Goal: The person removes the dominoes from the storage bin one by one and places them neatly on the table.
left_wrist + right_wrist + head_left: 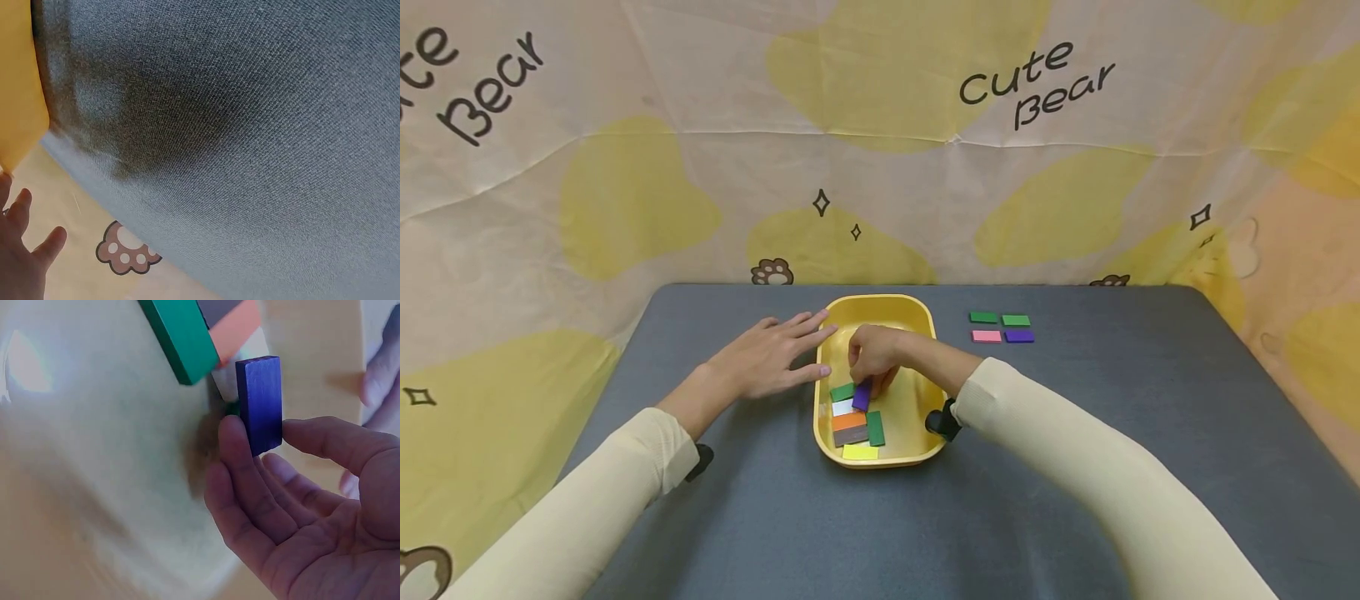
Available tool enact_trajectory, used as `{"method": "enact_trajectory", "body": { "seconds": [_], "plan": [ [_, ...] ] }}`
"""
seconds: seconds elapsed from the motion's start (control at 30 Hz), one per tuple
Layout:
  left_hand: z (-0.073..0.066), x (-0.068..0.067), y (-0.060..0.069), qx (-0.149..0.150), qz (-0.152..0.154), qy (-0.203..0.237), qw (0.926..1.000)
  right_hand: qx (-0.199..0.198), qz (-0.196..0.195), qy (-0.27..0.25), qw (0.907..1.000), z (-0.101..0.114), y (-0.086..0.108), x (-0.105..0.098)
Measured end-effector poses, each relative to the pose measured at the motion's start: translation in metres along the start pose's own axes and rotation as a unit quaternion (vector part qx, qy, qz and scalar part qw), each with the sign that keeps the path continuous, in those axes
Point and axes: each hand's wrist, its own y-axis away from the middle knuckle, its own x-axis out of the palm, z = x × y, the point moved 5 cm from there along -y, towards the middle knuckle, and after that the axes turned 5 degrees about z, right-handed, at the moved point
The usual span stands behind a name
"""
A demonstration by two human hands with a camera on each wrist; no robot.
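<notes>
While the left hand (pixel 771 358) lies spread at the tray's (pixel 913 417) ten-o'clock rim, the right hand (pixel 876 354) pinches a purple block (pixel 861 396) inside at eight o'clock, apparently the picking step, a lift clear of neighbouring blocks (pixel 876 429) seemingly required next.

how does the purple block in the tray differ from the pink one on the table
The purple block is pinched in the right grip inside the yellow tray; the pink block lies untouched on the table. The purple block is held tilted, while the pink block lies flat. Their colours differ too. Both are small, rectangular blocks.
</notes>
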Motion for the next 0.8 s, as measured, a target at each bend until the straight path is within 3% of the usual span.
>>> {"method": "enact_trajectory", "body": {
  "seconds": [0.43,0.8],
  "plan": [
    [0.0,0.001,0.0,-0.006,0.004,-0.003,1.0,-0.036,-0.022,0.004,0.9991,-0.009,0.025,-0.046],
    [-0.001,0.0,0.0,-0.005,0.003,-0.003,1.0,-0.03,-0.065,-0.027,0.997,-0.029,0.055,-0.084]
  ]
}}
